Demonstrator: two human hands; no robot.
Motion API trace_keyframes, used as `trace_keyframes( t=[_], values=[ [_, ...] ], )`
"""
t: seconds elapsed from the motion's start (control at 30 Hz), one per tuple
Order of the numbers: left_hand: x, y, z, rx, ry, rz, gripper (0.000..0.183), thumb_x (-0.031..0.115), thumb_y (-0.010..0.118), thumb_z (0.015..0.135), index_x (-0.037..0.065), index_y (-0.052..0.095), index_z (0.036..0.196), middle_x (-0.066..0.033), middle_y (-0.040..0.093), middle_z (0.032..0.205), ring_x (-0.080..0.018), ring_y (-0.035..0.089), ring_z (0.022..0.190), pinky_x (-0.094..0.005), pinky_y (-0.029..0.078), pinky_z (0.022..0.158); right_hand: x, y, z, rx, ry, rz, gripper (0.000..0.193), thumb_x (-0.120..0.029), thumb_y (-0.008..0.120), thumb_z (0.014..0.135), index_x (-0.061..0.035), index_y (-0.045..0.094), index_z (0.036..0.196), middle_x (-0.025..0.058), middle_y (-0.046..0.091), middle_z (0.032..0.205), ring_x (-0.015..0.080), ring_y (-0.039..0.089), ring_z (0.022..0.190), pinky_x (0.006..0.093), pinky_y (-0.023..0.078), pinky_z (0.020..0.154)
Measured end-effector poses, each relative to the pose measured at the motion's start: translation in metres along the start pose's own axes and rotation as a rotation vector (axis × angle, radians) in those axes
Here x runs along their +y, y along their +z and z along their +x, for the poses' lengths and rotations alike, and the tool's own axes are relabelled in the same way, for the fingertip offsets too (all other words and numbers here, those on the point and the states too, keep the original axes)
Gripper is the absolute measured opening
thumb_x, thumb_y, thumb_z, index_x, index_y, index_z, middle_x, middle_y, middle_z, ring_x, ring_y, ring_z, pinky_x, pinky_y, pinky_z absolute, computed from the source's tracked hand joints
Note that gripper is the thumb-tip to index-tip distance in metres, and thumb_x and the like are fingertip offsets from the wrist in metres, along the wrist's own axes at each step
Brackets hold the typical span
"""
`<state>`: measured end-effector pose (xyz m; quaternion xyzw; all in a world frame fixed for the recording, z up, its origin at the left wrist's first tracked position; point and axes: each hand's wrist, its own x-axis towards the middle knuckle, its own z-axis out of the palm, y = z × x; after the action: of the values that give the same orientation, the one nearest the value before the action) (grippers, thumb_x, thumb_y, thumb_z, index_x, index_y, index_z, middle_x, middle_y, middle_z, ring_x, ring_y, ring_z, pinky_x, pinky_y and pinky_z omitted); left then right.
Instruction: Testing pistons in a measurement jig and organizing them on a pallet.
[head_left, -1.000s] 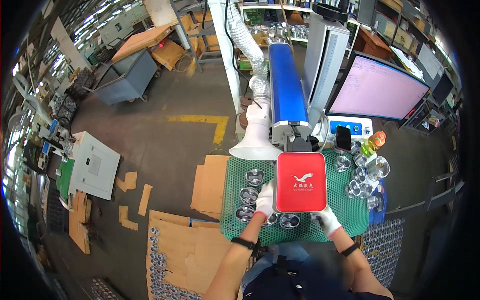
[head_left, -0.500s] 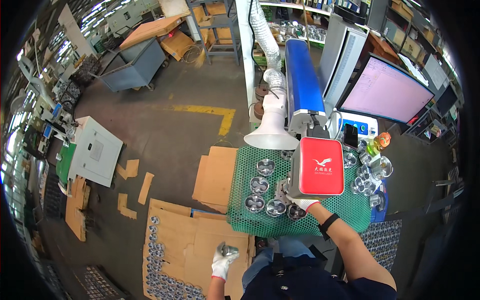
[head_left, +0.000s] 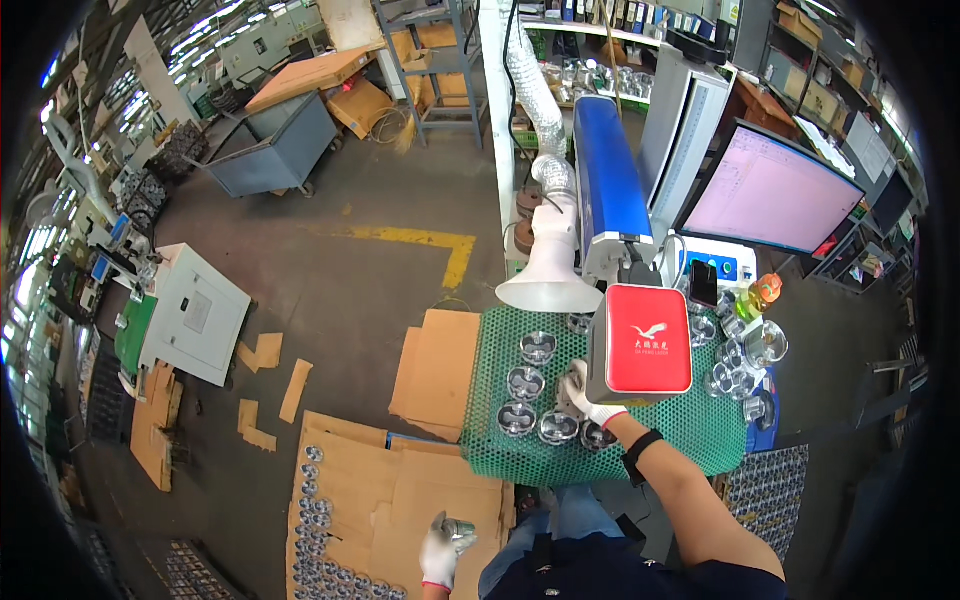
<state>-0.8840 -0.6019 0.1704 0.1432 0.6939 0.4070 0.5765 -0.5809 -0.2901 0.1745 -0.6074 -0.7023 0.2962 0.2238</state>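
My left hand (head_left: 438, 555), in a white glove with a red cuff, is closed round a metal piston (head_left: 461, 530) above the cardboard at the lower middle. My right hand (head_left: 588, 400), gloved the same way, reaches onto the green mesh mat (head_left: 655, 440) beside the red-topped box-shaped machine head (head_left: 647, 340). Its fingers are bent over something beside the head that I cannot make out. Several shiny pistons stand on the mat left of this hand, among them a piston (head_left: 525, 384) and another piston (head_left: 558, 427) close by.
A white funnel-shaped hood (head_left: 550, 290) and a blue machine arm (head_left: 612, 170) rise behind the mat. More pistons (head_left: 730, 365), a phone (head_left: 703, 283) and a monitor (head_left: 775, 190) are on the right. Rows of pistons (head_left: 315, 520) lie on cardboard (head_left: 400, 490) at lower left.
My right hand has come out from beneath the machine head, leftward and up, so more of the glove shows. My left hand, still with the piston, is slightly lower in view. The view has tilted a little.
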Motion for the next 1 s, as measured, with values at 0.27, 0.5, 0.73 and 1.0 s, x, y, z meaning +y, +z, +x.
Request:
trace_keyframes(
  t=[0.27, 0.5, 0.73, 1.0],
  values=[
    [0.085, 0.047, -0.025, 0.114, 0.361, 0.692, 0.099, 0.018, 0.089, 0.063, -0.001, 0.038, 0.145, -0.0163, 0.064, 0.111, -0.0305, 0.067, 0.100, -0.0386, 0.055, 0.088, -0.022, -0.032, -0.024, -0.004, 0.085, -0.225, 0.046, -0.039, 0.067, 0.086, -0.0066, 0.058, 0.117, 0.0173, 0.063, 0.114, 0.0363, 0.057, 0.112, 0.0475, 0.044, 0.096],
    [0.164, 0.088, -0.052, 0.202, 0.820, 0.946, 0.092, 0.026, 0.085, 0.062, 0.009, 0.042, 0.142, -0.0205, 0.062, 0.109, -0.0415, 0.063, 0.097, -0.0501, 0.053, 0.080, -0.039, -0.067, -0.128, 0.432, -0.231, -0.399, 0.057, -0.024, 0.078, 0.068, -0.0061, 0.060, 0.119, 0.0169, 0.061, 0.118, 0.0379, 0.057, 0.111, 0.0487, 0.045, 0.097],
    [0.183, 0.106, -0.074, 0.092, 0.760, 0.934, 0.093, 0.025, 0.084, 0.063, 0.009, 0.040, 0.144, -0.0225, 0.058, 0.120, -0.0415, 0.060, 0.108, -0.0491, 0.052, 0.091, -0.038, -0.063, -0.160, 0.344, -0.175, -0.285, 0.058, -0.019, 0.079, 0.068, -0.0031, 0.059, 0.120, 0.0180, 0.063, 0.114, 0.0382, 0.059, 0.105, 0.0472, 0.048, 0.093],
    [0.076, 0.121, 0.017, -0.653, 0.236, 0.095, 0.091, 0.020, 0.081, 0.072, 0.008, 0.039, 0.152, -0.0092, 0.060, 0.124, -0.0192, 0.060, 0.105, -0.0352, 0.050, 0.090, -0.075, -0.048, -0.203, 0.111, -0.276, -0.167, 0.059, -0.026, 0.076, 0.070, -0.0048, 0.059, 0.123, 0.0184, 0.065, 0.109, 0.0367, 0.062, 0.102, 0.0454, 0.051, 0.089]
  ],
)
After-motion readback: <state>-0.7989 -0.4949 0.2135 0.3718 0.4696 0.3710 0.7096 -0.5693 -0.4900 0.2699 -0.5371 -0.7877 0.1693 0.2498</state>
